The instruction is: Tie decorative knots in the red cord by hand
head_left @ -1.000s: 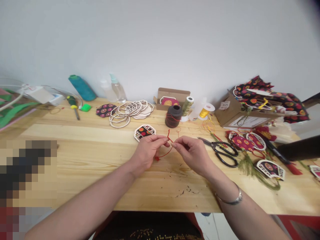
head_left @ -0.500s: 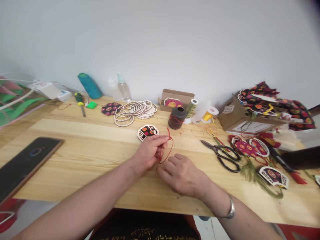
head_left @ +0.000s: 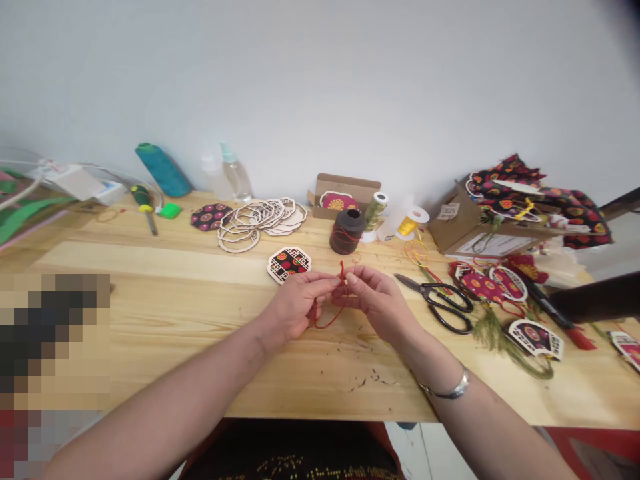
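A thin red cord (head_left: 331,325) hangs in a loop between my two hands at the middle of the table. My left hand (head_left: 300,300) pinches it near its upper end, thumb against forefinger. From the right, my right hand (head_left: 373,297) also has its thumb and forefinger closed on the cord, close to the left fingertips. A short end of the cord sticks up between them. Just behind my left hand lies an octagonal patterned piece with a pale fretwork frame (head_left: 290,265), flat on the wooden table (head_left: 200,360).
Behind stand a dark thread cone (head_left: 347,233), a green spool (head_left: 376,212) and a yellow spool (head_left: 413,223). Black scissors (head_left: 440,303) lie to the right, near ornaments and a cardboard box (head_left: 465,230). Pale frames (head_left: 260,217) and a screwdriver (head_left: 145,208) are at the back left.
My right hand has moved up from below the cord to the left fingertips and now pinches the cord there. The view has shifted slightly.
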### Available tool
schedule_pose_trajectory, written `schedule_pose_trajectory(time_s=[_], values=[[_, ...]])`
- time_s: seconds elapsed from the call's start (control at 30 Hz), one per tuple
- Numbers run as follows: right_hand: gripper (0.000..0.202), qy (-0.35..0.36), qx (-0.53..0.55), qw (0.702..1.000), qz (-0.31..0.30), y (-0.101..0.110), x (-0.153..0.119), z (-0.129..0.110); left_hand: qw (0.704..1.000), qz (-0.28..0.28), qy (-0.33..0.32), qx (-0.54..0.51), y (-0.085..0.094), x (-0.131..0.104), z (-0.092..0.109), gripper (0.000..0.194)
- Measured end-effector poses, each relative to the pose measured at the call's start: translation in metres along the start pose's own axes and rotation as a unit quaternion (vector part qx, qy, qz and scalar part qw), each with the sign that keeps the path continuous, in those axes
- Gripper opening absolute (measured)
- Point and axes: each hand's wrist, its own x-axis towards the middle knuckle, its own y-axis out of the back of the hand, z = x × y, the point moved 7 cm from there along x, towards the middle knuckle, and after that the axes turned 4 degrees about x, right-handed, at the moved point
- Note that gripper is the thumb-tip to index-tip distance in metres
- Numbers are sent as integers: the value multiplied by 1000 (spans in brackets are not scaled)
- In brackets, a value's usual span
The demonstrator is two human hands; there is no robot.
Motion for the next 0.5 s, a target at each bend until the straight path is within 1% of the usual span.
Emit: schedule_pose_trajectory(time_s=[0.13,0.23,0.33,0.5], values=[[32,-10,-27,999,20,1,-2,-1,998,-25,-11,53,-4,0,-1,20],[29,-4,-56,998,39,5,-1,-3,994,-23,-4,107,-4,0,-4,19],[29,13,-40,997,57,8,0,-6,991,-10,7,136,-3,-1,-6,17],[26,39,-11,996,74,10,1,-10,987,-4,-24,161,-3,-4,-1,17]])
